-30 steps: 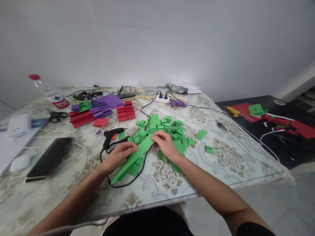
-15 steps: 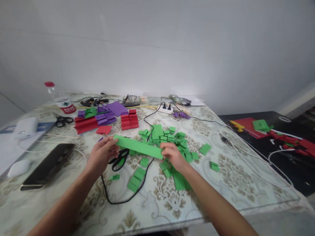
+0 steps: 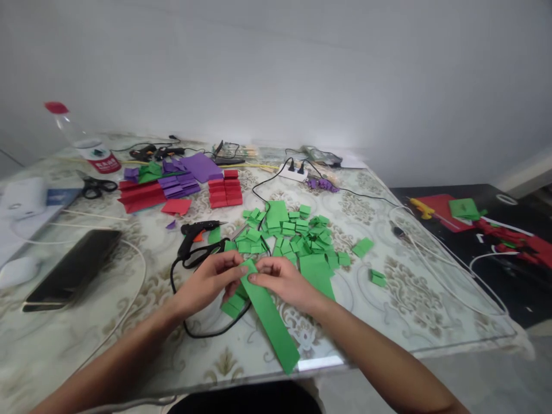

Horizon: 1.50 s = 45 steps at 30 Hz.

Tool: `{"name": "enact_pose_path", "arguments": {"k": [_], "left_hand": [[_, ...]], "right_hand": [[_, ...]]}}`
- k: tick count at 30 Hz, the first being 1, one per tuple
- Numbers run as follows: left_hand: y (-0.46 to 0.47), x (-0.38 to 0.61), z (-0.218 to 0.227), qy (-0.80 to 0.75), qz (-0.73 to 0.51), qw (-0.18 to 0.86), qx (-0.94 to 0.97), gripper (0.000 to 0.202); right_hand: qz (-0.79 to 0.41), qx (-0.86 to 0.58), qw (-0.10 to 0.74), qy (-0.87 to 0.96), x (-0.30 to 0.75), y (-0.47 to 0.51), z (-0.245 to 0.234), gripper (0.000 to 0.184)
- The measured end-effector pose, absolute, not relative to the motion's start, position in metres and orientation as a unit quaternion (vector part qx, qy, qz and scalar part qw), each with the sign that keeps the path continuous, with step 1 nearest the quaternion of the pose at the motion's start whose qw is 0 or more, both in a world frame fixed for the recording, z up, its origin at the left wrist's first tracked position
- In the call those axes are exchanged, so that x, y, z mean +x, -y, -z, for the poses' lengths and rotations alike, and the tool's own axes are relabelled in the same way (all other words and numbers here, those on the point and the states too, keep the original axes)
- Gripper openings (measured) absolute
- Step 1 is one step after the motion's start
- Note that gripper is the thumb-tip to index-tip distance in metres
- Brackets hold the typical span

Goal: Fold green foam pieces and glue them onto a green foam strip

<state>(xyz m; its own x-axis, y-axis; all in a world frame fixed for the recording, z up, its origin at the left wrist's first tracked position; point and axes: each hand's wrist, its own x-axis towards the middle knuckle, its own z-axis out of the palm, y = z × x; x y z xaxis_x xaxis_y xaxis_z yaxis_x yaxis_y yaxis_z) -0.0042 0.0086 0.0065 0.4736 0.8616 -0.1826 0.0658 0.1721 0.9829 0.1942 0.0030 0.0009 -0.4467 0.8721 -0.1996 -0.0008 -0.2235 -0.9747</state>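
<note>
A long green paper strip slants down toward the table's front edge, its far end pinched between my two hands. My left hand grips that end from the left, thumb on top. From the right, my right hand presses its thumb on the strip close to the other thumb. Behind them lies a heap of small folded green paper pieces. A wider green sheet rests just right of my right hand. Beyond my left hand are black-handled scissors and a black glue gun.
Folded red paper, purple paper and a bottle stand toward the back. A phone lies at left. A power strip feeds black cords over the table. A yellow glue gun is on the black surface at right.
The strip was stretched crosswise between both hands; now it points toward me. My hands have come together at its far end, and the glue gun has come into sight.
</note>
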Motion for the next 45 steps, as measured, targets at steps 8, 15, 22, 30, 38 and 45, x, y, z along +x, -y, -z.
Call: {"name": "enact_pose_path", "arguments": {"k": [8, 15, 22, 30, 38, 45], "left_hand": [[-0.008, -0.007, -0.004, -0.41, -0.307, 0.608, 0.606, 0.04], [-0.008, -0.007, 0.0, -0.412, -0.299, 0.612, 0.604, 0.04], [-0.009, -0.01, -0.001, -0.397, -0.312, 0.592, 0.629, 0.037], [-0.006, -0.013, 0.005, -0.378, -0.35, 0.52, 0.682, 0.022], [-0.013, -0.016, 0.002, -0.327, -0.4, 0.296, 0.804, 0.029], [-0.011, -0.015, 0.003, -0.348, -0.401, 0.301, 0.792, 0.022]], "right_hand": [[-0.679, -0.418, 0.324, 0.509, 0.196, -0.003, -0.002, 0.039], [-0.709, -0.402, 0.376, 0.442, 0.193, -0.005, 0.007, 0.036], [-0.702, -0.395, 0.401, 0.437, 0.195, -0.005, 0.004, 0.035], [-0.701, -0.389, 0.415, 0.431, 0.196, -0.005, 0.006, 0.03], [-0.71, -0.383, 0.428, 0.408, 0.197, -0.008, 0.01, 0.031], [-0.707, -0.377, 0.42, 0.427, 0.198, -0.007, 0.007, 0.031]]}}
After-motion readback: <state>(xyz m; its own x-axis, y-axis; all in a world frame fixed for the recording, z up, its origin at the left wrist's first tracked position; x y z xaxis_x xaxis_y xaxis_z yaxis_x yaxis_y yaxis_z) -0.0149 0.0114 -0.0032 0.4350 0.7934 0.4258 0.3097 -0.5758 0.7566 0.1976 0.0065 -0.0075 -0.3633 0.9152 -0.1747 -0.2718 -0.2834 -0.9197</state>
